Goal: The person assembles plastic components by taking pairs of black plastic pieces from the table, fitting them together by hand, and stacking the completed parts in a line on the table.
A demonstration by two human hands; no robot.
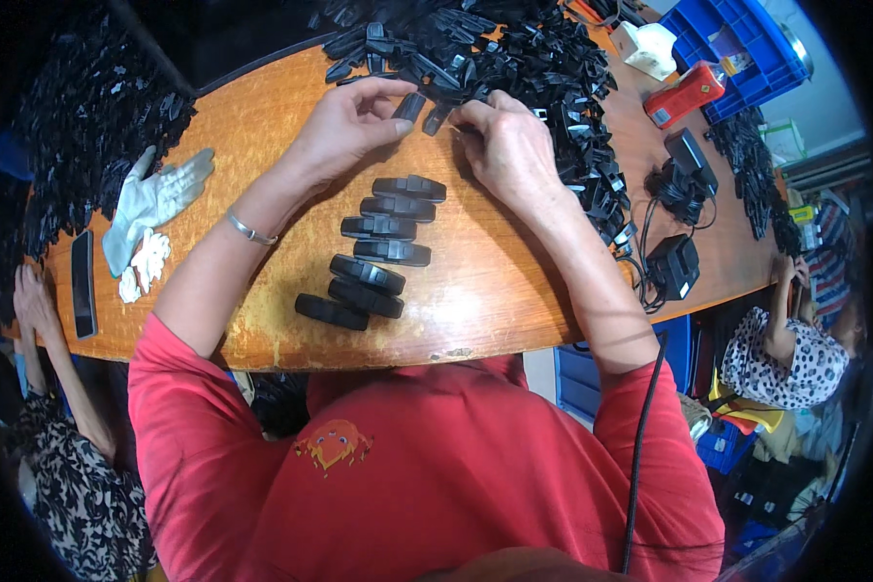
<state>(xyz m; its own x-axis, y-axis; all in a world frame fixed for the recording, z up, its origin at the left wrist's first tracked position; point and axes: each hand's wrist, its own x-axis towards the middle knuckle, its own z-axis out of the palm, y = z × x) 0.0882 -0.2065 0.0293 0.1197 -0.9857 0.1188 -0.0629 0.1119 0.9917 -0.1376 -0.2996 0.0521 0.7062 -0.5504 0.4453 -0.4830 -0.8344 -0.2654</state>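
Left hand (pixel 354 121) pinches a small black plastic part (pixel 410 106) between thumb and fingertips, at the near edge of the big heap of black parts (pixel 514 58) on the far side of the wooden table (pixel 252 126). Right hand (pixel 509 145) is curled, fingers bent down into the heap edge just right of that part; it touches the parts there, but whether it grips one I cannot tell. Between the forearms, nearer the person, a column of seven black finished pieces (pixel 383 242) lies flat on the table, stacked in a slightly slanted line. Silver bracelet (pixel 247 229) on the left wrist. Left on the table: a white glove (pixel 150 204) and a dark phone (pixel 82 283). Right: two black chargers with cables (pixel 677 223), a red device (pixel 687 92), and a blue crate (pixel 747 44) far right.
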